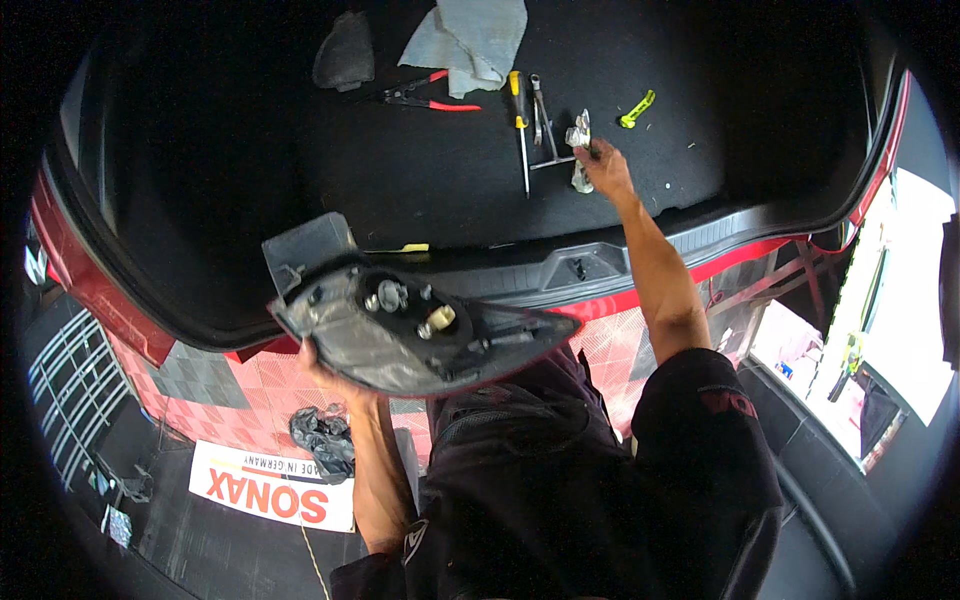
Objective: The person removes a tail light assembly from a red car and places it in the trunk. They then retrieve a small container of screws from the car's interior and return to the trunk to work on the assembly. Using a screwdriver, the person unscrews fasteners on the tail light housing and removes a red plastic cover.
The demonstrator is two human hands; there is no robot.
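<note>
A tail light assembly [380, 335] lies tilted across the lower middle, its dark back with bulb sockets facing up and a grey flap at its upper left corner. My left hand [330, 370] grips it from below at the left end. In the trunk, my right hand [603, 168] has its fingers closed on a crumpled silvery wrapped item [578, 130]. Just left of that lie a T-shaped wrench [550, 163], a yellow-handled screwdriver [518, 95] and a metal wrench [537, 98]. A lime plastic tool [635, 108] sits to the right of my fingers.
Red-handled pliers [445, 106], a pale cloth [470, 40] and a dark pad [342, 50] are on the trunk floor [240, 130]. Its sill [700, 235] runs below them. A black crumpled bag [320, 440], a banner [230, 480] and a metal rack [75, 390] are at floor level.
</note>
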